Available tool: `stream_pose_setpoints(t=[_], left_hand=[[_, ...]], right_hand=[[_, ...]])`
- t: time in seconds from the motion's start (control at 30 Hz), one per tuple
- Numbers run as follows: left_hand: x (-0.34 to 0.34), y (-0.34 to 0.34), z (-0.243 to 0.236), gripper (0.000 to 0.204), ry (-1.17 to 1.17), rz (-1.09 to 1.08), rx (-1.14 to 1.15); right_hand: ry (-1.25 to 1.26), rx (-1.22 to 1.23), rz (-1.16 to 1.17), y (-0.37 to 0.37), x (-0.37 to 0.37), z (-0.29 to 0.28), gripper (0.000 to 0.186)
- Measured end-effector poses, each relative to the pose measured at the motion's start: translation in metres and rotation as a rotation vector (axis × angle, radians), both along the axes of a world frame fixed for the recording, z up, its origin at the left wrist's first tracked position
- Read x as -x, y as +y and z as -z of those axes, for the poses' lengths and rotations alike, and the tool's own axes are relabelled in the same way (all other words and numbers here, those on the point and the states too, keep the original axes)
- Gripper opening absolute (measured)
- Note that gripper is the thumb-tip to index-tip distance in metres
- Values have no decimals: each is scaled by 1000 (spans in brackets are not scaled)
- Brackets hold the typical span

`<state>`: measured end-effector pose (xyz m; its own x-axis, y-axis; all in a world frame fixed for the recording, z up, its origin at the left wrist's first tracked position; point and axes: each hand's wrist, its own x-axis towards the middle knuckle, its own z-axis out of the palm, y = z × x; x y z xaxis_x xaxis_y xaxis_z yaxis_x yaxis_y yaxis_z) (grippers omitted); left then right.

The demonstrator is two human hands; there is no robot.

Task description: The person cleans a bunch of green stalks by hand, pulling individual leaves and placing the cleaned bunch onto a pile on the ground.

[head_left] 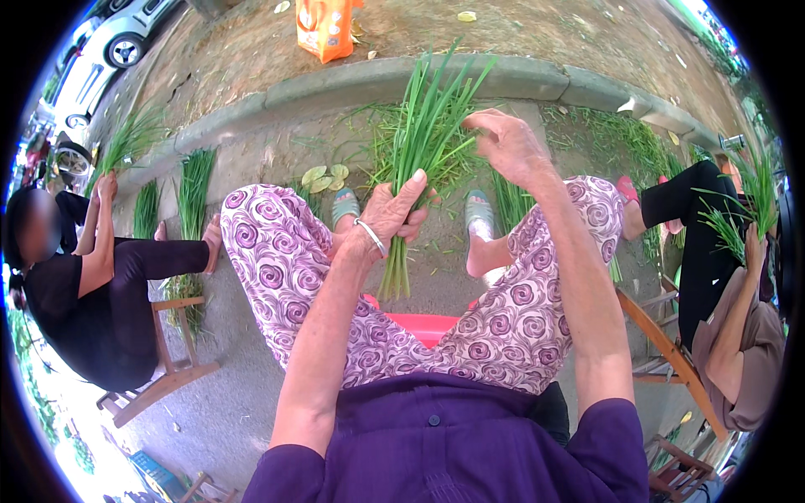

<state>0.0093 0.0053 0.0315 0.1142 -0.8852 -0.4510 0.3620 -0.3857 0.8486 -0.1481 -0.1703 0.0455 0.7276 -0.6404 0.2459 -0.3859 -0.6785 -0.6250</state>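
My left hand (392, 211), with a silver bangle at its wrist, is wrapped around a bunch of green chives (419, 126). The bunch leans slightly right: long leaf tips fan out at the top, and paler stalk ends hang below my fist, above my lap. Just right of the leaves, my right hand (513, 149) is raised with bent fingers apart, pointing toward the bunch. Nothing shows clearly in it. Loose chive leaves (377, 155) lie heaped on the pavement behind the bunch.
Seated people work with chives at left (84, 285) and right (738, 335), near wooden chairs (172, 360). More chive bundles (194, 189) lie on the pavement. A stone curb (327, 98) runs across beyond, with an orange bag (325, 29) past it. A pink stool (423, 327) shows beneath me.
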Motion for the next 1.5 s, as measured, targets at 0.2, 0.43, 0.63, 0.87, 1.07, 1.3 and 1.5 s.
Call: stream_pose_setpoints(t=[0.2, 0.43, 0.63, 0.87, 1.07, 1.3, 1.5], left_hand=[[-1, 3, -4, 58, 71, 28, 7], [-3, 2, -2, 56, 103, -24, -61], [-4, 2, 0, 54, 107, -28, -50], [-4, 1, 1, 54, 83, -10, -58], [-3, 3, 2, 56, 55, -1, -65], [-4, 2, 4, 55, 35, 8, -54], [-4, 0, 1, 56, 33, 13, -47]], right_hand=[[50, -145, -5, 6, 0, -7, 27], [131, 38, -25, 0, 9, -7, 23], [123, -13, 22, 3, 7, -8, 20], [73, -60, 16, 5, 7, -8, 22], [118, -40, -16, 9, 5, -11, 24], [166, -20, -15, 6, 5, -9, 21], [40, -218, 50, 4, -2, -10, 22]])
